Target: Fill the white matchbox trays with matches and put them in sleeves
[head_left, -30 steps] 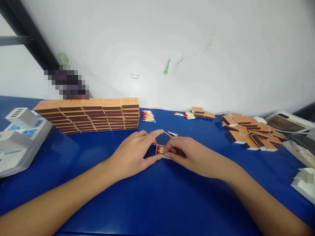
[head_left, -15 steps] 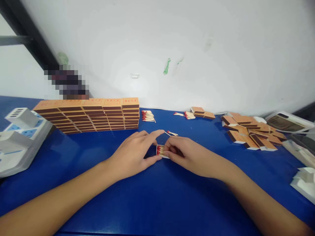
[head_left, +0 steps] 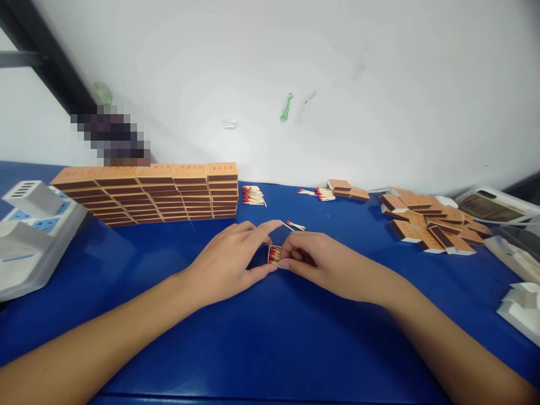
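A small open matchbox tray [head_left: 274, 254] filled with red-headed matches lies on the blue tabletop, heads toward the left. My left hand [head_left: 232, 261] spans its left end, with the thumb at the near edge and fingers at the far side. The left index finger stretches out over the tray, its tip by a loose match [head_left: 288, 226]. Over the tray's right part, my right hand [head_left: 314, 256] has its fingers curled and closed, its thumb at the near edge. The right end of the tray is hidden under it. A few more loose matches [head_left: 297, 226] lie just behind.
Stacked matchboxes [head_left: 169, 194] form a wall at the left, with a match pile [head_left: 253, 195] beside it. Farther right are another match pile [head_left: 324, 194], two matchboxes [head_left: 348, 190] and a heap of matchboxes [head_left: 434, 222]. A power strip [head_left: 37, 242] sits far left.
My right thumb has shifted slightly left along the tray's near edge. The left hand keeps its place on the tray. The whole view has shifted a little.
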A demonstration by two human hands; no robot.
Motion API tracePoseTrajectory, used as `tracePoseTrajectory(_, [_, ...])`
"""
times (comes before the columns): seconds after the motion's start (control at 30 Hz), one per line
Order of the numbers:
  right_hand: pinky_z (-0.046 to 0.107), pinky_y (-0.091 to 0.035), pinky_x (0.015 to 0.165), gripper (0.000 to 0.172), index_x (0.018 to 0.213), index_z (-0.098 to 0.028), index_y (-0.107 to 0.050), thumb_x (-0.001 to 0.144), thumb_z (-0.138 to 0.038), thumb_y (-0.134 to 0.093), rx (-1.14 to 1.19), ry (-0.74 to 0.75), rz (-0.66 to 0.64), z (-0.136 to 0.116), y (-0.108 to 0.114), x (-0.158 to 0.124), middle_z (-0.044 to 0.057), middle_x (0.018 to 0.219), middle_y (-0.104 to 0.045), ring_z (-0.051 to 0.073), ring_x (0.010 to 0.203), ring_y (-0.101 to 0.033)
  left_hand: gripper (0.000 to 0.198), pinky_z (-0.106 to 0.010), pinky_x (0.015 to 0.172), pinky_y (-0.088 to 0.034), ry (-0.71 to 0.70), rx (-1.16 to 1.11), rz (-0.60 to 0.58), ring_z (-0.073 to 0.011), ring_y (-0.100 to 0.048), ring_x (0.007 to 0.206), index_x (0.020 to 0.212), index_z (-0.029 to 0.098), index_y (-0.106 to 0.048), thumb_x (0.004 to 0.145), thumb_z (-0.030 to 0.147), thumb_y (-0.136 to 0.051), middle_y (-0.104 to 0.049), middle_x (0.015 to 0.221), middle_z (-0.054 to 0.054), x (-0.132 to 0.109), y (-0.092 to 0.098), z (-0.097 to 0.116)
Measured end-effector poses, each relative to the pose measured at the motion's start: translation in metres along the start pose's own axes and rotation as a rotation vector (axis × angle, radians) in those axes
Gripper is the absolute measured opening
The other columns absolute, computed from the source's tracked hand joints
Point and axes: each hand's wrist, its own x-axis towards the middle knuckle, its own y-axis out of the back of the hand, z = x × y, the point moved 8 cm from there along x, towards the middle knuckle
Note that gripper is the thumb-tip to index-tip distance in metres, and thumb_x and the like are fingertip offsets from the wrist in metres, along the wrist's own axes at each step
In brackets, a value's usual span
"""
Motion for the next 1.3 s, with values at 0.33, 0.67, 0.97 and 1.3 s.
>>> tracePoseTrajectory(0.33, [0.029,-0.041,0.062,0.021,0.094,-0.023,-0.067,0.106,-0.038,-0.058,-0.001,0.002,-0.004,-0.0002,-0.0009,-0.0002,-0.003,0.079,-0.062,0.013,0.068,-0.052,0.075,-0.046,0.1,-0.058,-0.015,-0.021,-0.014,-0.0288,-0.068,0.118,0.163,0.029,-0.038,0.098,0.041,-0.074,-0.075,0.12,-0.007,0.0007,-0.0021,0.0])
tracePoseTrajectory(0.67, [0.028,-0.041,0.06,0.016,0.095,-0.022,-0.066,0.105,-0.033,-0.059,0.041,0.024,-0.008,-0.0048,-0.0011,-0.0006,-0.003,0.078,-0.062,0.013,0.067,-0.052,0.077,-0.045,0.099,-0.057,-0.02,-0.02,-0.019,-0.0276,-0.068,0.113,0.162,0.031,-0.038,0.096,0.041,-0.077,-0.075,0.118,-0.006,0.0014,-0.001,-0.0016])
tracePoseTrajectory(0.97, [0.027,-0.041,0.059,0.018,0.093,-0.022,-0.066,0.104,-0.036,-0.06,0.055,-0.007,-0.046,-0.0011,-0.003,0.0001,-0.004,0.077,-0.06,0.013,0.066,-0.051,0.082,-0.044,0.096,-0.057,-0.06,0.02,-0.006,-0.0272,-0.068,0.111,0.163,0.035,-0.035,0.095,0.043,-0.08,-0.074,0.116,-0.005,-0.0007,-0.0023,-0.0016])
tracePoseTrajectory(1.3, [0.029,-0.039,0.06,0.023,0.092,-0.022,-0.062,0.106,-0.04,-0.057,0.048,-0.019,0.0,-0.0019,0.0,-0.0013,-0.002,0.076,-0.06,0.014,0.065,-0.05,0.077,-0.043,0.096,-0.057,-0.078,0.031,-0.001,-0.0273,-0.069,0.112,0.163,0.032,-0.035,0.098,0.043,-0.075,-0.075,0.117,-0.005,-0.001,-0.0017,0.002])
